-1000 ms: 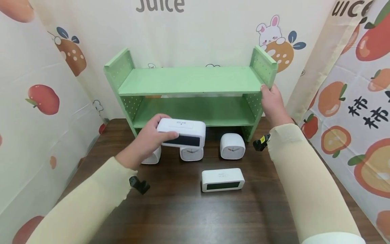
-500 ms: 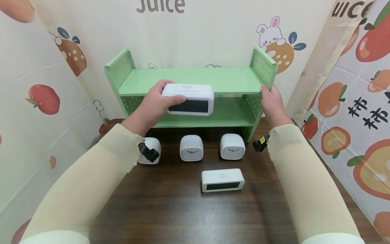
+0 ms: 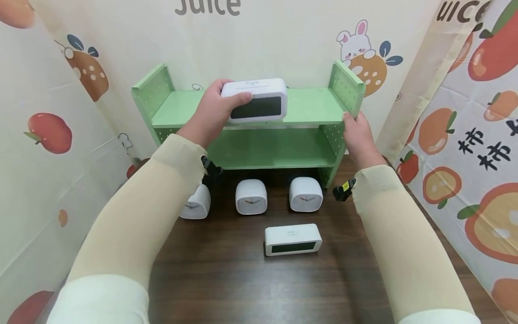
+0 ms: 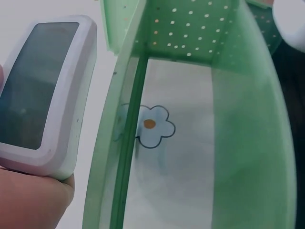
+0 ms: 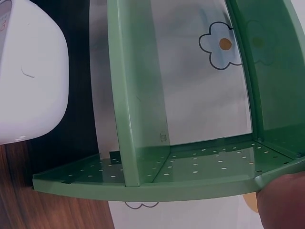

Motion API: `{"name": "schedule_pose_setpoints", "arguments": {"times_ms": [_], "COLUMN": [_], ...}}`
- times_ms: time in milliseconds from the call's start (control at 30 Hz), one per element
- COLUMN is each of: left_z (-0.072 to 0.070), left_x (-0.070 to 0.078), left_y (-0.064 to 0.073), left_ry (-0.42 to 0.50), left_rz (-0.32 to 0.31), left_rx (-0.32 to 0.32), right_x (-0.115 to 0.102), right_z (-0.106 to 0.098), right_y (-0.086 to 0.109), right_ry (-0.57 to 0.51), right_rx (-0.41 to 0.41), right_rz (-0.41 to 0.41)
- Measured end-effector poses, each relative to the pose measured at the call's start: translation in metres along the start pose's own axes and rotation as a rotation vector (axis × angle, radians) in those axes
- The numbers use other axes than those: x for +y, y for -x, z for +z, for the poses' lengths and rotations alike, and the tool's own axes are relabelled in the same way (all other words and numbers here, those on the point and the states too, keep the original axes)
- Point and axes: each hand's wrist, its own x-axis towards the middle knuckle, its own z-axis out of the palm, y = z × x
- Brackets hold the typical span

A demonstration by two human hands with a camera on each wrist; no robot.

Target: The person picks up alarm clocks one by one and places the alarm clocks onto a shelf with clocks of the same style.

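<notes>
My left hand (image 3: 220,105) grips a white digital clock (image 3: 279,112) by its left end, thumb across its dark front. In the head view the clock overlaps the upper board of a green two-tier shelf (image 3: 275,148). The left wrist view shows the clock (image 4: 71,100) beside the shelf's upper board (image 4: 102,157). My right hand (image 3: 358,137) holds the shelf's right side panel (image 3: 349,90) near its front edge; in the right wrist view part of that hand (image 5: 283,202) shows at the panel's edge.
Three white rounded analog clocks, left (image 3: 196,204), middle (image 3: 251,197) and right (image 3: 305,194), stand on the dark wooden table (image 3: 243,288) before the shelf. Another white digital clock (image 3: 293,239) lies nearer. Printed cloth (image 3: 259,45) hangs behind and at both sides.
My left hand has lifted the digital clock from in front of the lower tier up to the height of the upper board. The right hand has kept its hold on the side panel.
</notes>
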Motion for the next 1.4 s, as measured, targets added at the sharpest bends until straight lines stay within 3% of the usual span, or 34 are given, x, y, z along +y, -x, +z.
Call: {"name": "schedule_pose_setpoints", "arguments": {"times_ms": [200,400,700,967,1200,1400], "left_z": [0.004,0.014,0.039,0.057,0.063,0.068], "left_x": [0.011,0.009,0.003,0.003,-0.007,-0.006], "left_y": [-0.020,-0.036,-0.046,-0.063,-0.073,-0.078], "left_ry": [0.038,0.038,-0.064,-0.074,-0.073,-0.096], "left_rz": [0.018,0.006,-0.050,-0.062,-0.090,-0.092], "left_rx": [0.012,0.007,0.001,-0.027,-0.031,-0.009], "right_x": [-0.002,-0.002,0.004,0.004,0.005,0.003], "right_z": [0.001,0.005,0.007,0.001,-0.004,-0.002], "right_y": [-0.001,-0.002,0.005,0.005,0.007,0.005], "right_ry": [-0.003,-0.002,0.021,0.025,0.034,0.032], "right_rx": [0.010,-0.012,-0.023,-0.002,-0.009,-0.002], "right_rz": [-0.007,-0.019,0.009,0.009,0.006,-0.001]}}
